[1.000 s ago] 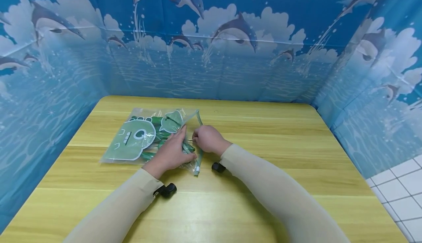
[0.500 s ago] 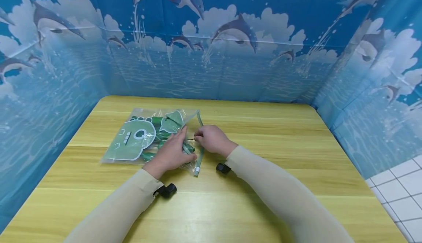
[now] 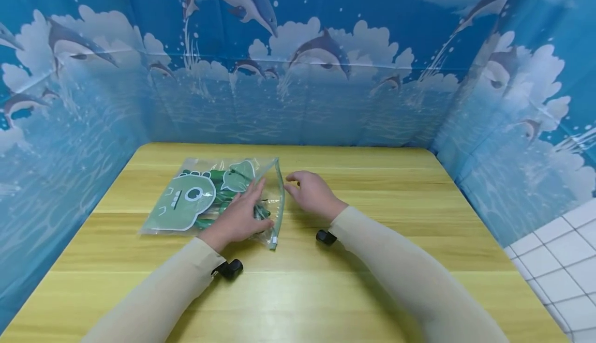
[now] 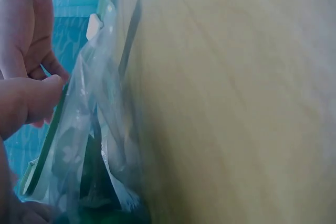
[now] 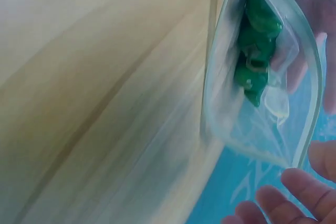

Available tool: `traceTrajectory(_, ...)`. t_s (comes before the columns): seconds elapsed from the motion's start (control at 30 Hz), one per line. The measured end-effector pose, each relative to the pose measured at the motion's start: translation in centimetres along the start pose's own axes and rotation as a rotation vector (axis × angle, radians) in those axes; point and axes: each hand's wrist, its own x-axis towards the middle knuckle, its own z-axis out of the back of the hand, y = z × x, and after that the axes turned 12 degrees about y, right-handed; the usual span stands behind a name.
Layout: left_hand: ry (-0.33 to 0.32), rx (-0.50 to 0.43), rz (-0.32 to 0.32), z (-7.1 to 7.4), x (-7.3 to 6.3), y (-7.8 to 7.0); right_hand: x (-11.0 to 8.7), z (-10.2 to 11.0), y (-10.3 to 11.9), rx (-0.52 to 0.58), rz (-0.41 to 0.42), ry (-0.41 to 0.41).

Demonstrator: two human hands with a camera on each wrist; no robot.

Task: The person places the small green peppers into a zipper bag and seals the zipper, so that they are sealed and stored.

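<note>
A clear zip bag (image 3: 160, 224) with a green one-eyed cartoon print lies flat at the left, its mouth facing right. Glossy green items (image 5: 257, 40) show inside through the gaping mouth; their kind is unclear. Over the mouth end rests my left hand (image 3: 239, 216), fingers stretched out along the film and thumb towards the green zip edge (image 3: 281, 198). Just right of that edge is my right hand (image 3: 314, 193), its thumb and index finger apart with nothing between them. In the right wrist view its fingertips (image 5: 296, 182) are close to the mouth's corner; contact is unclear.
A white zip slider (image 3: 274, 240) sits at the near end of the zip edge. The wooden table (image 3: 372, 281) extends around the bag. Behind it hangs a blue dolphin curtain (image 3: 302, 110), and white tiles (image 3: 554, 260) show at the right.
My right hand has drawn back rightwards out of the bag's mouth and parted its fingers, leaving a thin dark stem-like piece inside. My left hand stays on the bag. The head view has shifted slightly.
</note>
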Motion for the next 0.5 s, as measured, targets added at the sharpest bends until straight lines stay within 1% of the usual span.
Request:
traceTrajectory(0.13, -0.006, 0.002, 0.026, -0.1, 0.0, -0.1, -0.6, 0.5, -0.8, -0.023, -0.021, 0.015)
traceTrajectory(0.23, -0.010, 0.023, 0.036, -0.1, 0.1, -0.2, -1.0, 0.9, -1.4, -0.039, -0.027, 0.032)
traceTrajectory(0.4, -0.020, 0.119, 0.017, -0.2, 0.2, -0.6, -1.6, 1.5, -2.2, -0.074, -0.027, 0.049)
traceTrajectory(0.5, -0.024, 0.190, 0.024, -0.2, 0.2, -1.0, -1.9, 1.8, -2.6, -0.089, -0.026, 0.061)
